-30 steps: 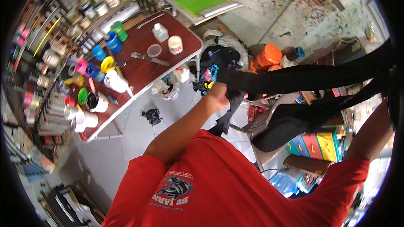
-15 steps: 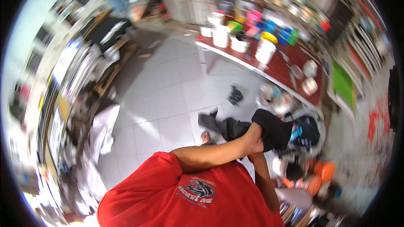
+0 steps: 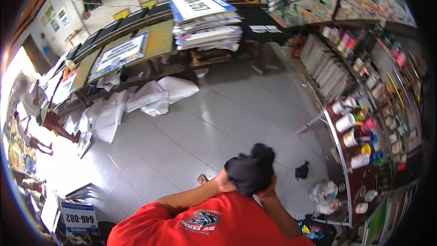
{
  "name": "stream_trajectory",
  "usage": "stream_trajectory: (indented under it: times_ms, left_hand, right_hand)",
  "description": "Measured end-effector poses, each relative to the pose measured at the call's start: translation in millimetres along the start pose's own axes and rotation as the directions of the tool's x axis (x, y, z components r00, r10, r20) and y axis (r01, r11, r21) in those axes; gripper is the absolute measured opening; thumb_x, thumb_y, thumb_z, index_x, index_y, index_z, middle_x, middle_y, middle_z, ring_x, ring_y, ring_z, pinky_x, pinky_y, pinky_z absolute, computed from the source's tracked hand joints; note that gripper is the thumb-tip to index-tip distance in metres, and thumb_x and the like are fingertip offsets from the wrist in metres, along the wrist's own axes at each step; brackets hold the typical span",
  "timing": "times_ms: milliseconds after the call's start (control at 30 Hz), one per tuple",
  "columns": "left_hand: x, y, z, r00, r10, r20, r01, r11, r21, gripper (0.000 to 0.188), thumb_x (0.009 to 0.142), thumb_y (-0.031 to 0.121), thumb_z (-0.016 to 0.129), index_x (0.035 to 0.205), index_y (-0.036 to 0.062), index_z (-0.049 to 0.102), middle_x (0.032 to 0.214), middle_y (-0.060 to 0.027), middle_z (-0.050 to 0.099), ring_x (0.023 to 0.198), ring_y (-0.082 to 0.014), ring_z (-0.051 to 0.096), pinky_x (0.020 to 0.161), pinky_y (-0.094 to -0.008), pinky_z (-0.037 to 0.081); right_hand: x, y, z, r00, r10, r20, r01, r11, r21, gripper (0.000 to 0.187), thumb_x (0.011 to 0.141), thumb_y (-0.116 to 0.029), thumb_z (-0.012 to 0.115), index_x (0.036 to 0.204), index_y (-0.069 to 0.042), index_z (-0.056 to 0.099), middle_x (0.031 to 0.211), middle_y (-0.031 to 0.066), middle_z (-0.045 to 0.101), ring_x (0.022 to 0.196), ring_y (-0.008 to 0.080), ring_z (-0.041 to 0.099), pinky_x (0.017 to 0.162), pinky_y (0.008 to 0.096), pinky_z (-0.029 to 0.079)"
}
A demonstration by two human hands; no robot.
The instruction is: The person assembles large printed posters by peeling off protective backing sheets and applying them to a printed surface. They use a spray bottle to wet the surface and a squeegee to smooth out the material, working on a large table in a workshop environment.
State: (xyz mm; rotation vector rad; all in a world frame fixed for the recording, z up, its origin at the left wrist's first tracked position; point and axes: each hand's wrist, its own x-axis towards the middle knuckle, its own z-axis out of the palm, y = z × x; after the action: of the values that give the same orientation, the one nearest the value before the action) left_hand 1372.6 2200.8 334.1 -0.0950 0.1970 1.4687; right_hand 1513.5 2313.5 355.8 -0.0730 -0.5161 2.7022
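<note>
A bunched-up black cloth (image 3: 250, 168) is held in front of my chest, above the grey floor. My left hand (image 3: 223, 181) is closed on its left side, with some fingers hidden behind the folds. On the opposite side my right hand (image 3: 267, 190) grips the lower right of the bundle, mostly covered by the fabric. What kind of garment or rag it is cannot be made out.
A red-topped table (image 3: 359, 173) with tubs and bottles stands at the right. A small black scrap (image 3: 302, 170) and clear plastic containers (image 3: 324, 192) lie beside it. Ahead are printing benches with a stack of printed sheets (image 3: 207, 27); crumpled white sheets (image 3: 159, 93) lie below. People stand far left.
My view has swung left toward the benches. The black cloth, trailing long before, is now gathered into a compact bundle between both hands.
</note>
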Motion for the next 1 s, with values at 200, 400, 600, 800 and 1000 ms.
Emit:
stream_trajectory:
  times_ms: [200, 400, 600, 800, 1000]
  left_hand:
    - [-88.6, 125.0, -59.1, 0.878, 0.465, 0.116, -0.476, 0.874, 0.096, 0.028, 0.099, 0.026, 0.049, 0.119, 0.0083, 0.056, 0.119, -0.0085, 0.059, 0.112, -0.0229, 0.057, 0.105, -0.0405, 0.043]
    - [-126.4, 221.7, -91.8, 0.406, 0.913, 0.042, -0.285, 0.083, 0.955, 0.034, 0.092, 0.033, 0.056, 0.116, 0.0088, 0.057, 0.113, -0.0081, 0.061, 0.102, -0.0252, 0.059, 0.093, -0.0392, 0.047]
    - [-120.3, 314.3, -51.0, 0.469, 0.881, 0.065, -0.167, 0.016, 0.986, 0.042, 0.079, 0.016, 0.069, 0.118, 0.0058, 0.056, 0.108, -0.0144, 0.065, 0.102, -0.0296, 0.063, 0.089, -0.0372, 0.048]
    - [-144.7, 443.0, 15.3, 0.578, 0.768, 0.276, 0.156, -0.436, 0.886, 0.072, 0.064, 0.012, 0.073, 0.132, 0.0078, 0.049, 0.138, -0.0203, 0.047, 0.123, -0.0396, 0.048, 0.098, -0.043, 0.042]
    - [-191.4, 513.4, 17.7, 0.226, 0.953, 0.2, -0.014, -0.202, 0.979, 0.089, 0.07, 0.022, 0.073, 0.147, 0.0135, 0.029, 0.157, -0.0141, 0.02, 0.138, -0.0354, 0.034, 0.107, -0.0453, 0.034]
  right_hand:
    - [138.1, 113.4, 19.0, 0.663, 0.742, -0.097, -0.735, 0.67, 0.106, 0.039, 0.097, -0.022, 0.046, 0.131, -0.003, 0.048, 0.125, 0.0132, 0.058, 0.111, 0.0269, 0.061, 0.093, 0.0411, 0.053]
    - [211.0, 166.1, -13.1, 0.727, 0.679, -0.105, -0.684, 0.728, -0.031, 0.054, 0.095, -0.045, 0.053, 0.132, -0.006, 0.049, 0.121, 0.0127, 0.06, 0.105, 0.0228, 0.062, 0.092, 0.047, 0.052]
    - [338.2, 204.7, 44.8, 0.655, 0.734, -0.176, -0.753, 0.653, -0.079, 0.063, 0.092, -0.042, 0.061, 0.144, -0.017, 0.036, 0.132, 0.0065, 0.05, 0.119, 0.0235, 0.053, 0.098, 0.0516, 0.046]
    - [489.5, 244.3, 7.8, 0.638, 0.751, -0.17, -0.77, 0.618, -0.158, 0.041, 0.091, -0.027, 0.059, 0.126, -0.005, 0.054, 0.1, 0.0079, 0.067, 0.091, 0.0212, 0.067, 0.084, 0.0359, 0.056]
    - [634.0, 231.9, 155.1, 0.49, 0.871, -0.021, -0.869, 0.486, -0.091, 0.051, 0.084, -0.029, 0.061, 0.126, -0.001, 0.052, 0.115, 0.0129, 0.064, 0.102, 0.028, 0.065, 0.096, 0.0428, 0.05]
